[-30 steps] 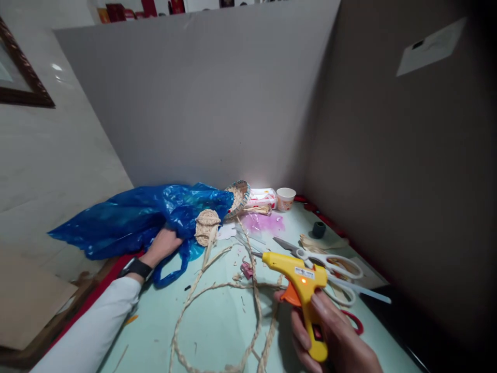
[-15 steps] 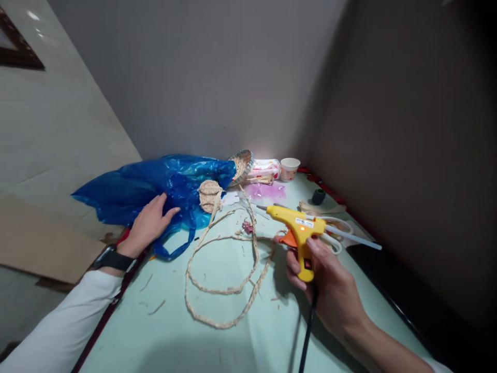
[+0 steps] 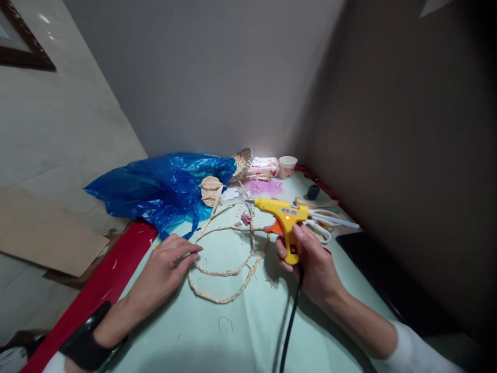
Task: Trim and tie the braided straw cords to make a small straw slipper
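Note:
My right hand (image 3: 316, 261) is wrapped around the handle of a yellow hot glue gun (image 3: 285, 215). Its nozzle points left, a glue stick (image 3: 337, 220) sticks out behind, and a black cable (image 3: 289, 326) hangs below. An orange light glows on its side. My left hand (image 3: 166, 267), a black watch at the wrist, has thumb and forefinger nearly together at the left side of a looped braided straw cord (image 3: 221, 299). Its fingertips appear to pinch the cord. Beyond the loops sits a straw ball-like bundle (image 3: 210, 190).
A blue plastic bag (image 3: 155, 186) lies at the back left, beside a small woven basket (image 3: 244, 161). Behind are a paper cup (image 3: 288, 167) and a red-and-white package (image 3: 264, 166). White-handled scissors (image 3: 320, 231), a dark spool (image 3: 312, 192) and a black flat object (image 3: 373, 264) lie right.
My left hand has left the blue bag and come nearer, to the cord's left side. The glue gun in my right hand has shifted slightly left, and the view has moved a little.

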`<state>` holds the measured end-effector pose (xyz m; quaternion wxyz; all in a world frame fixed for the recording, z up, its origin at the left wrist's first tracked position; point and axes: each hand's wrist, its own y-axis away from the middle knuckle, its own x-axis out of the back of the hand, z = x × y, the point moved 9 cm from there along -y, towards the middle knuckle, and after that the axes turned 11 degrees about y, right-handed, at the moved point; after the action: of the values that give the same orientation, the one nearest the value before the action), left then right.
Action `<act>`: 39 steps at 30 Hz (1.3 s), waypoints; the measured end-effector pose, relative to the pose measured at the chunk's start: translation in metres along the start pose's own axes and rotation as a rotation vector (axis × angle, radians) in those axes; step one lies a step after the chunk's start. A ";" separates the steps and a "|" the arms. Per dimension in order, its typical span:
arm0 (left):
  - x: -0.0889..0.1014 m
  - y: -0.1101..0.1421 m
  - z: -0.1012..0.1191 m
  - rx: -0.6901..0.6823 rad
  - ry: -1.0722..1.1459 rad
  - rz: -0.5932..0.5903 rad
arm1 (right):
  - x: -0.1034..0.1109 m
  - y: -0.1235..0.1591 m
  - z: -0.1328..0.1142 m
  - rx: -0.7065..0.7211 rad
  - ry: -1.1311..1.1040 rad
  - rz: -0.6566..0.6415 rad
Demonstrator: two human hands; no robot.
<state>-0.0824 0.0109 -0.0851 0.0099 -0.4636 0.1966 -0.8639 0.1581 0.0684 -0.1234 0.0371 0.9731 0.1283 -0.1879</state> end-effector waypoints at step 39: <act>-0.047 -0.063 -0.007 0.001 -0.092 -0.316 | 0.019 -0.003 -0.009 0.033 -0.085 0.167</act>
<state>-0.0503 0.0809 -0.1042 -0.1170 -0.5278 0.1199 -0.8327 0.1772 0.0770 -0.1222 0.0422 0.9719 0.0420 -0.2276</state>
